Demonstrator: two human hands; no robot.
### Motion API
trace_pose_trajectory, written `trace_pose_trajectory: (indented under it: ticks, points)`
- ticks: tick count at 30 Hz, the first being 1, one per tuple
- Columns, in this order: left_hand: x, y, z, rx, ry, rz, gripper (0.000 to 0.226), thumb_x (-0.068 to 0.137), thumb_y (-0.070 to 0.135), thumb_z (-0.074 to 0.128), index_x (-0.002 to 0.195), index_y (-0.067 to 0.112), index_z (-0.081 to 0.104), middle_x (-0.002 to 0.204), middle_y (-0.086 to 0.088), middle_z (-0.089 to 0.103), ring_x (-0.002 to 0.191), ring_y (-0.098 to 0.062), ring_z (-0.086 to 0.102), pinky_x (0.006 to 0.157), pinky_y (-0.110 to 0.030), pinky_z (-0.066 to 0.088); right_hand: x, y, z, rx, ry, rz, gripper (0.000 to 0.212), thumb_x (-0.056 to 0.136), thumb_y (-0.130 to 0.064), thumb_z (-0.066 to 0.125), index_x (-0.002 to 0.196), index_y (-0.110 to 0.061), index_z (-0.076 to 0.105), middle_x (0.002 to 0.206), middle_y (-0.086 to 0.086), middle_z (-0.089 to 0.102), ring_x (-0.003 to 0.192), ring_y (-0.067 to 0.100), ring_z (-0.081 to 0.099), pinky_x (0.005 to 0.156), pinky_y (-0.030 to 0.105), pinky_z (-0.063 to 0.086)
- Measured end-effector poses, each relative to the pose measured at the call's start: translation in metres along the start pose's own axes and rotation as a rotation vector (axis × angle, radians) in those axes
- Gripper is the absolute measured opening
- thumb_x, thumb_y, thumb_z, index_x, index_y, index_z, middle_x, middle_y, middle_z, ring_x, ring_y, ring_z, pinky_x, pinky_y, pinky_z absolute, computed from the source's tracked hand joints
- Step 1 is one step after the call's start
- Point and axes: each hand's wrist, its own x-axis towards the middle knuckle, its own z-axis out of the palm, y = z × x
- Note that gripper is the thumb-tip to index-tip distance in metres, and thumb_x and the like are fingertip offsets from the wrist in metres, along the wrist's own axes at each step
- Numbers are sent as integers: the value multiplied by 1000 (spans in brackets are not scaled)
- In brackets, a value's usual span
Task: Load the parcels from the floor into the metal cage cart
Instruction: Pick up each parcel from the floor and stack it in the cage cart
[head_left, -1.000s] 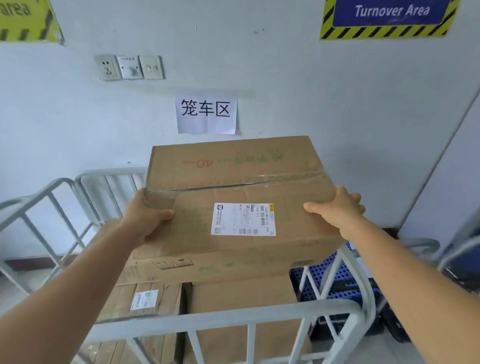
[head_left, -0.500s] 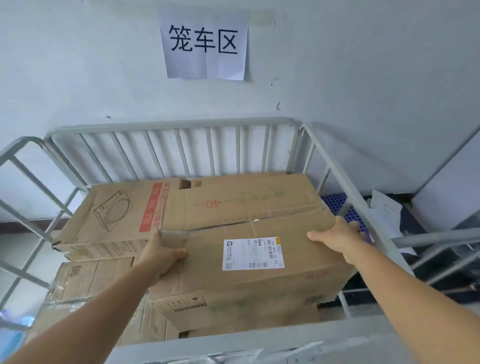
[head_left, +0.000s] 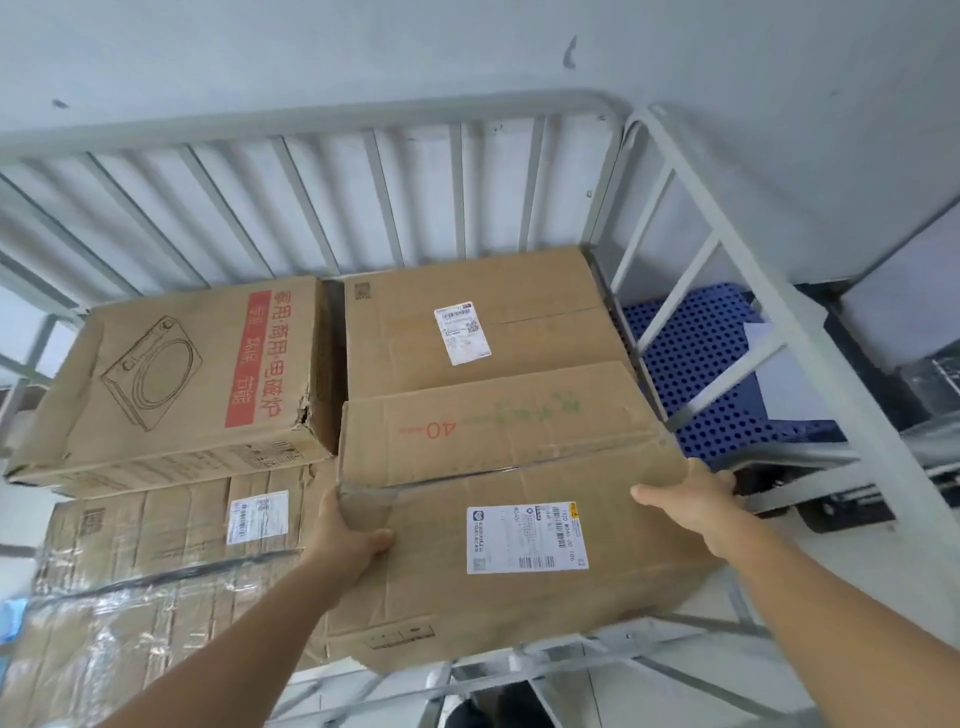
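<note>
A: Where's the parcel?

B: The cardboard box marked "40", with a white shipping label on top, is inside the metal cage cart, at its near right part, lying over a labelled box at the back right.

A: And the hands?

B: The left hand grips the box's left edge, thumb curled onto the top face. The right hand holds the right edge, thumb on top, the other fingers wrapped round the side and out of sight.

A: What else is in the cart?

B: At the back left, a box printed with a cooker drawing, its corner torn, sits on a box wrapped in clear film.

A: Outside it?

B: A blue perforated pallet lies beyond the right railing, against the grey wall.
</note>
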Motion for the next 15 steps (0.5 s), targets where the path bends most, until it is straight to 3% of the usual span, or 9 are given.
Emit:
trace_pose_trajectory:
  ticks: [5,15]
  points:
    - [15,-29,29,-5,10,-50,102,74,4,80,153,20,16,146,-10,39,125,-31,46,101,-46,42,31,13,23,9,-41,34,101,75,-50,76,153,-20,19,155,14,14,136,39,30,107,49,36]
    - [41,-30,70,19,59,-12,101,75,-3,76,150,24,15,145,-9,39,129,-28,42,103,-42,39,78,20,38,19,-48,60,111,72,-41,82,154,-19,11,153,15,16,133,38,38,104,46,39]
